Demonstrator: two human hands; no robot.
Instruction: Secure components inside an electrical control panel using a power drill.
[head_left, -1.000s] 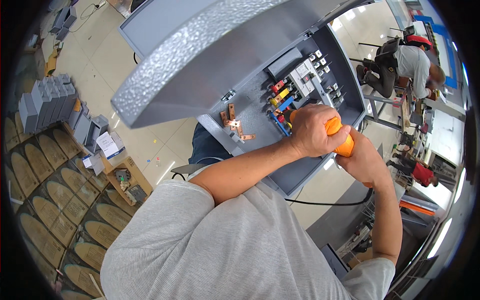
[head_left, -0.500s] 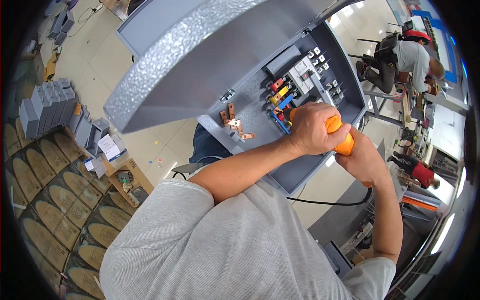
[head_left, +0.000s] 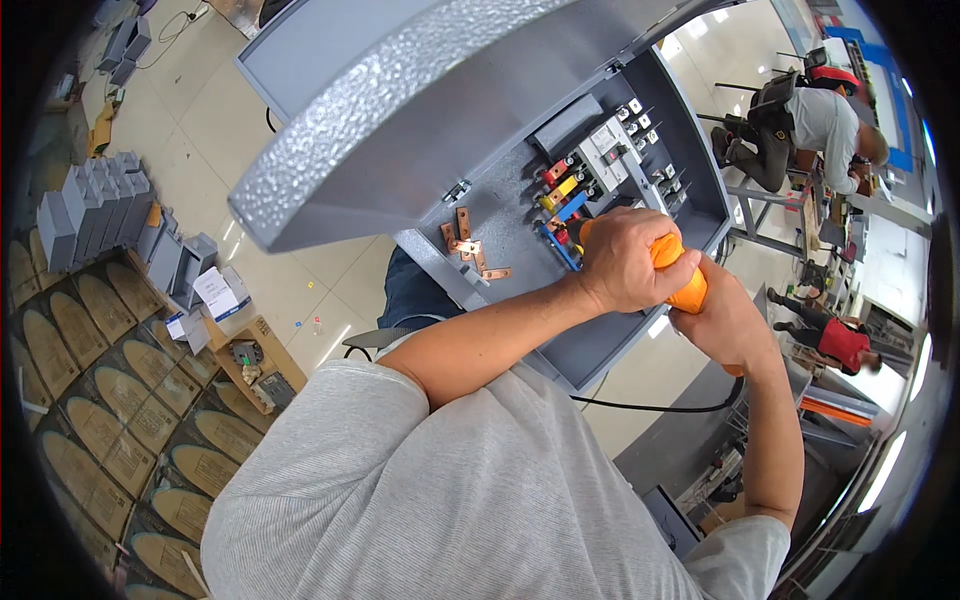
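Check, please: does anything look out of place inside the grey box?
Copper strips lie loose and overlapping inside the grey box, untidy compared with the coloured bars set in a row.

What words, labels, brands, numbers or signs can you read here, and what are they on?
None can be read.
White box at left: print too small.
Brown cartons, lower left: print too blurred.
Pale switch unit in the grey cabinet: markings too small.
Orange tool: no text shows.

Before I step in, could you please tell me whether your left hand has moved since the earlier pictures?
No: judged against the grey metal box, the left hand shows no visible shift either way.
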